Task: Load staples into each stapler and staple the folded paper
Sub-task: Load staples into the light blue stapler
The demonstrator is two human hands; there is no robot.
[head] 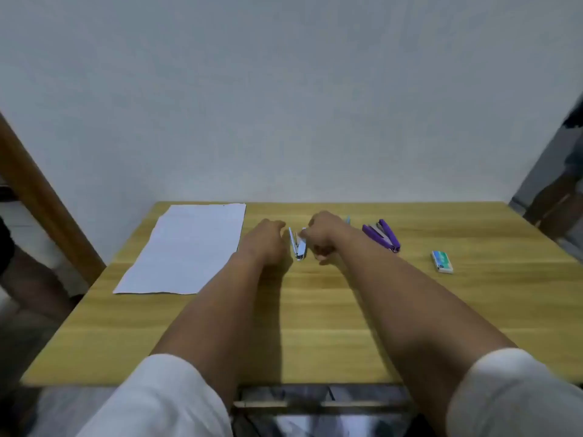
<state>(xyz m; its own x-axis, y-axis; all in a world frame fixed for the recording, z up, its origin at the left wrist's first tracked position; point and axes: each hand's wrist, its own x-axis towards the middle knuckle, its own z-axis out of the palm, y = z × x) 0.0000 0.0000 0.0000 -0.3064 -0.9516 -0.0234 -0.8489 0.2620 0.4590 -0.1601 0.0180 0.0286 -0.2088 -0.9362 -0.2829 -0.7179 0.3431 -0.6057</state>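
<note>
A small white stapler (298, 246) lies swung open on the wooden table (315, 310), between my two hands. My left hand (263, 242) rests just left of it with fingers curled, touching or nearly touching it. My right hand (320, 234) pinches the stapler's upper part from the right. A purple stapler (383, 235) lies open further right. The white folded paper (189, 247) lies flat at the left. A small green and white staple box (441, 261) sits at the far right.
A pale wall stands right behind the table's far edge. A brown wooden frame (41, 197) leans at the left. A bit of light blue (348, 220) peeks out behind my right hand. Dark floor shows below the table's near edge.
</note>
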